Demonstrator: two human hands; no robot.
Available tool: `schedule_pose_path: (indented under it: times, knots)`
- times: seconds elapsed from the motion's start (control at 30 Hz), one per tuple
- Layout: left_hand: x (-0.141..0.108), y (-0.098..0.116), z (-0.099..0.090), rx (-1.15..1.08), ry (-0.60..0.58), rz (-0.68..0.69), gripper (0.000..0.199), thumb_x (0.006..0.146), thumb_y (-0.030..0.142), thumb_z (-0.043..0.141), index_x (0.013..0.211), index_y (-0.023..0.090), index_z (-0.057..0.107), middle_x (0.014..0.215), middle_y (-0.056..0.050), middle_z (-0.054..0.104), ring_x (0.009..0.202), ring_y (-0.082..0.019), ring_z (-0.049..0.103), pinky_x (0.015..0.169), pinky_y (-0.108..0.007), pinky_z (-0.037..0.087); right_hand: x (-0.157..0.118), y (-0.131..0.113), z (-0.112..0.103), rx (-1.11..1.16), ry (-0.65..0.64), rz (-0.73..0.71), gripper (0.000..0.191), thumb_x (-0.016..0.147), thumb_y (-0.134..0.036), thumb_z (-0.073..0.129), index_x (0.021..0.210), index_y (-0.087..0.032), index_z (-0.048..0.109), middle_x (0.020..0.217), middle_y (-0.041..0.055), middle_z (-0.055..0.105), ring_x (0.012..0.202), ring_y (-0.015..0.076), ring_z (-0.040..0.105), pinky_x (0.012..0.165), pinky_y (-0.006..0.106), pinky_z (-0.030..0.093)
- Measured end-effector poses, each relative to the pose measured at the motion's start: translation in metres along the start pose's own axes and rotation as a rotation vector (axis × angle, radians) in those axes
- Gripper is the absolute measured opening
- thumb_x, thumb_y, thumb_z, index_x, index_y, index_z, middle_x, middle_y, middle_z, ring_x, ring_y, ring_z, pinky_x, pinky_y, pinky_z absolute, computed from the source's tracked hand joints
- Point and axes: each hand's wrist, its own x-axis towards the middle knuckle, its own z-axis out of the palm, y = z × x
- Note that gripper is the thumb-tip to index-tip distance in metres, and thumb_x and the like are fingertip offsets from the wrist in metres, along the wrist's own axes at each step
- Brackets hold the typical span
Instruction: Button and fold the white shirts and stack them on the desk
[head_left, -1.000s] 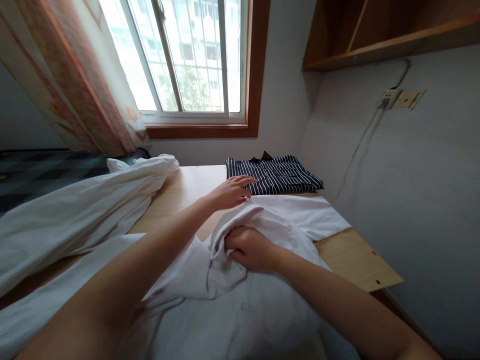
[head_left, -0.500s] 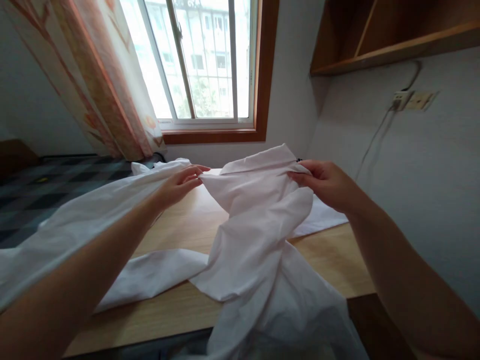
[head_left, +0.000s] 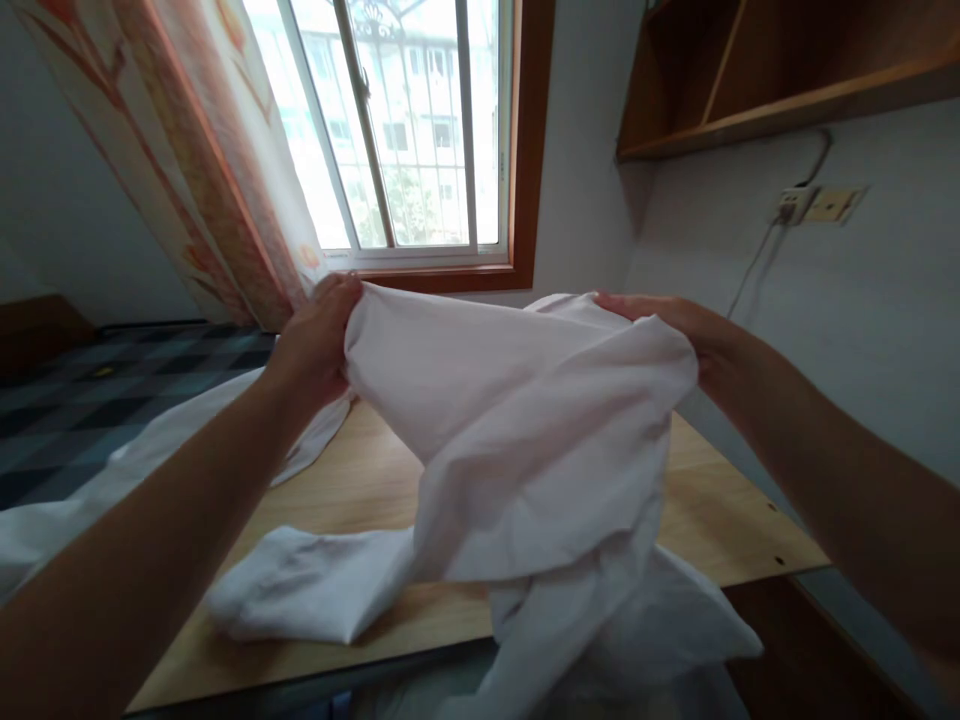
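Note:
A white shirt (head_left: 540, 440) hangs stretched between my two hands above the wooden table. My left hand (head_left: 321, 335) is closed on its upper left edge. At the upper right, my right hand (head_left: 664, 312) grips the fabric, with its fingers partly hidden by a fold. Loose folds drop past the table's near edge. One sleeve-like length (head_left: 307, 580) lies on the tabletop at the left. More white cloth (head_left: 195, 405) spreads beyond my left forearm; I cannot tell if it belongs to the same shirt.
The wooden table (head_left: 367, 470) stands below a window (head_left: 412, 140) with a patterned curtain (head_left: 180, 150). A bed with a dark checked cover (head_left: 172, 375) is at left. Wall shelves (head_left: 750, 120) and a socket (head_left: 796, 205) with a cable are at right.
My hands have spread farther apart, the left rising and moving left, the right moving slightly right. The shirt is pulled wider and higher, and white cloth has left the table's right side.

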Motion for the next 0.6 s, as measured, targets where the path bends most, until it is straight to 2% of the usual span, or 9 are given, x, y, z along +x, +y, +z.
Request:
schedule_pose_path:
  times: [0.1, 0.17, 0.23, 0.3, 0.37, 0.43, 0.5, 0.57, 0.6]
  knots:
    - [-0.005, 0.008, -0.013, 0.257, -0.082, 0.214, 0.025, 0.083, 0.04, 0.066, 0.079, 0.021, 0.051, 0.054, 0.009, 0.042, 0.045, -0.006, 0.034, 0.046, -0.017, 0.024, -0.011, -0.012, -0.003, -0.178, -0.058, -0.081, 0.036, 0.078, -0.053, 0.074, 0.093, -0.021, 0.07, 0.083, 0.004, 0.072, 0.066, 0.0157, 0.066, 0.053, 0.024, 0.051]
    - [-0.008, 0.013, -0.025, 0.489, -0.2, 0.343, 0.026, 0.081, 0.044, 0.068, 0.079, 0.02, 0.058, 0.057, 0.007, 0.047, 0.05, -0.007, 0.038, 0.048, -0.018, 0.024, -0.014, -0.013, -0.01, -0.37, -0.134, -0.129, 0.035, 0.069, -0.041, 0.083, 0.096, -0.023, 0.071, 0.09, 0.003, 0.073, 0.071, 0.0162, 0.068, 0.057, 0.024, 0.052]
    - [-0.01, 0.016, -0.035, 0.729, -0.344, 0.405, 0.028, 0.073, 0.044, 0.075, 0.079, 0.019, 0.065, 0.066, 0.004, 0.056, 0.061, -0.01, 0.047, 0.054, -0.02, 0.029, -0.011, -0.007, -0.02, -0.586, -0.195, -0.157, 0.031, 0.066, -0.033, 0.083, 0.094, -0.023, 0.073, 0.091, 0.0028, 0.074, 0.073, 0.0161, 0.068, 0.059, 0.023, 0.051]
    - [-0.012, 0.014, -0.043, 0.928, -0.489, 0.346, 0.032, 0.061, 0.041, 0.084, 0.08, 0.02, 0.069, 0.07, 0.003, 0.061, 0.067, -0.014, 0.052, 0.057, -0.022, 0.031, -0.006, 0.006, -0.03, -0.785, -0.235, -0.159, 0.023, 0.068, -0.028, 0.078, 0.089, -0.022, 0.074, 0.088, 0.0027, 0.075, 0.071, 0.0159, 0.067, 0.058, 0.022, 0.049]
    - [-0.012, 0.006, -0.05, 1.105, -0.61, 0.195, 0.032, 0.054, 0.039, 0.088, 0.076, 0.022, 0.071, 0.065, 0.004, 0.061, 0.063, -0.016, 0.052, 0.057, -0.023, 0.031, -0.001, 0.023, -0.034, -0.96, -0.235, -0.13, 0.015, 0.069, -0.023, 0.072, 0.084, -0.023, 0.074, 0.084, 0.0024, 0.075, 0.069, 0.016, 0.067, 0.058, 0.022, 0.047]
    - [-0.012, -0.007, -0.058, 1.273, -0.698, 0.042, 0.026, 0.061, 0.042, 0.083, 0.071, 0.022, 0.071, 0.059, 0.004, 0.06, 0.057, -0.015, 0.049, 0.057, -0.025, 0.029, 0.002, 0.038, -0.034, -1.124, -0.187, -0.054, 0.012, 0.07, -0.017, 0.066, 0.078, -0.022, 0.073, 0.08, 0.0028, 0.074, 0.068, 0.0158, 0.066, 0.057, 0.022, 0.044]
    - [-0.012, -0.019, -0.065, 1.379, -0.735, -0.029, 0.027, 0.072, 0.047, 0.074, 0.067, 0.021, 0.072, 0.056, 0.003, 0.059, 0.055, -0.014, 0.048, 0.058, -0.025, 0.028, 0.005, 0.049, -0.03, -1.276, -0.145, 0.075, 0.013, 0.072, -0.012, 0.062, 0.074, -0.019, 0.073, 0.077, 0.0044, 0.073, 0.068, 0.0157, 0.065, 0.057, 0.022, 0.042]
    - [-0.014, -0.028, -0.072, 1.33, -0.737, -0.021, 0.032, 0.078, 0.051, 0.067, 0.071, 0.021, 0.074, 0.059, 0.001, 0.061, 0.058, -0.015, 0.05, 0.059, -0.024, 0.03, 0.007, 0.058, -0.028, -1.398, -0.121, 0.219, 0.015, 0.074, -0.01, 0.06, 0.074, -0.016, 0.074, 0.076, 0.0073, 0.073, 0.07, 0.017, 0.066, 0.058, 0.023, 0.041]
    - [-0.017, -0.031, -0.073, 1.236, -0.72, -0.013, 0.033, 0.078, 0.052, 0.066, 0.075, 0.02, 0.075, 0.063, 0.001, 0.063, 0.062, -0.015, 0.052, 0.06, -0.024, 0.032, 0.009, 0.062, -0.029, -1.442, -0.101, 0.276, 0.014, 0.075, -0.011, 0.06, 0.074, -0.015, 0.074, 0.077, 0.0091, 0.072, 0.072, 0.0184, 0.067, 0.059, 0.024, 0.041]
